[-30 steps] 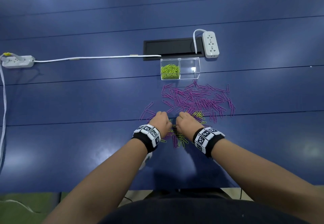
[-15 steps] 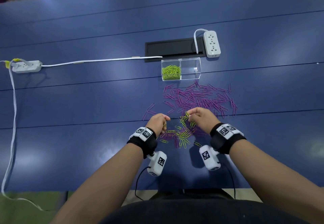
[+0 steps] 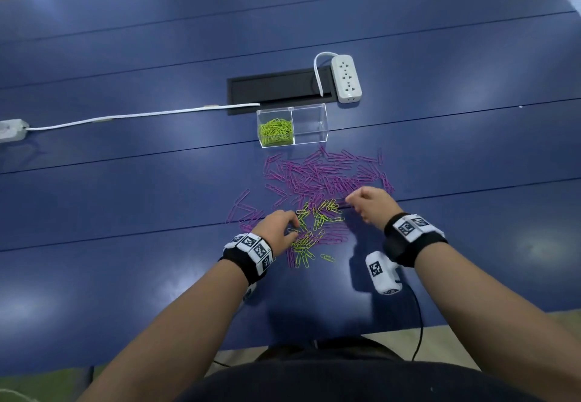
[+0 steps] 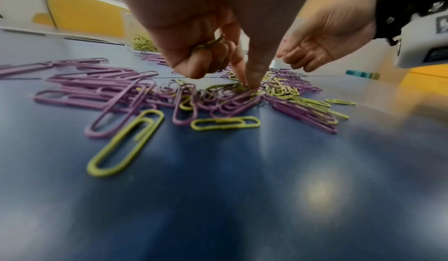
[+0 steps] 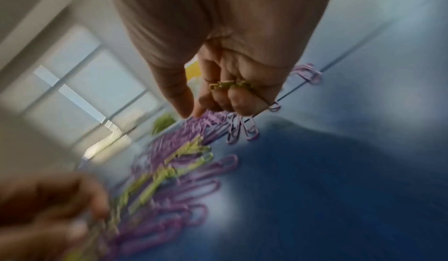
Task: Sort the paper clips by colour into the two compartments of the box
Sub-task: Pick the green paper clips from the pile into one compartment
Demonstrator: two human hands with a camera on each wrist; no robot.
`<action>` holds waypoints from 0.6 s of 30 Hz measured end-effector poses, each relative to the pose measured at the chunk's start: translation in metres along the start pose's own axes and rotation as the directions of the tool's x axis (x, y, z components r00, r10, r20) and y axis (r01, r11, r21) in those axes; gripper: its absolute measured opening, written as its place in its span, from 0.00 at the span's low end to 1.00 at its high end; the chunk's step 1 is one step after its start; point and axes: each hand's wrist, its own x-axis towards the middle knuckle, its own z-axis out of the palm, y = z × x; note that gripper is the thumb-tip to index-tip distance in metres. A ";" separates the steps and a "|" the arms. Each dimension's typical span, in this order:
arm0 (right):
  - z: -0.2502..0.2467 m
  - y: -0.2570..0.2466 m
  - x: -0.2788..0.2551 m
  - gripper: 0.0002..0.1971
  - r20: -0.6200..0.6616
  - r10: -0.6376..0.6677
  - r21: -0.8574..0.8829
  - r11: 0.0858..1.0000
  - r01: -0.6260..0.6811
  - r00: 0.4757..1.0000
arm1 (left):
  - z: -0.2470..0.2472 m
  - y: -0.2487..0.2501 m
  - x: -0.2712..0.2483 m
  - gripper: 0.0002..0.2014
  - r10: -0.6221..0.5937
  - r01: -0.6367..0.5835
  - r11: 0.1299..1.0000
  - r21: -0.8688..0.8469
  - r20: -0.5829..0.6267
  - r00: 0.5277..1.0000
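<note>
Both the left hand [image 3: 278,225] and right hand [image 3: 372,203] pinch green clips [image 3: 317,219]; next, I judge, carry them to the box [image 3: 309,109] at twelve o'clock.

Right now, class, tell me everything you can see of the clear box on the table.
The clear box looks like transparent plastic, rectangular and open-topped, split by a middle wall into two compartments. It stands upright on the blue table, just in front of a black slot. Its left compartment holds a heap of green paper clips; the right one looks empty. Neither hand touches it.
</note>
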 end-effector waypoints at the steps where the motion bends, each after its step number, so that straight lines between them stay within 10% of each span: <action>1: 0.002 0.000 0.000 0.01 0.009 -0.089 -0.194 0.977 0.089 0.996 | 0.000 0.000 0.000 0.07 0.005 -0.005 0.999 0.037 0.013 1.000; 8: 0.022 -0.006 0.007 0.13 0.197 -0.240 -0.637 0.705 0.311 0.950 | 0.003 0.005 0.004 0.04 -0.033 0.023 0.991 0.129 0.075 0.997; 18: 0.018 0.006 0.006 0.06 0.094 -0.264 -0.527 0.805 0.273 0.960 | 0.004 0.003 0.000 0.04 -0.244 0.211 0.942 -0.261 -0.103 0.964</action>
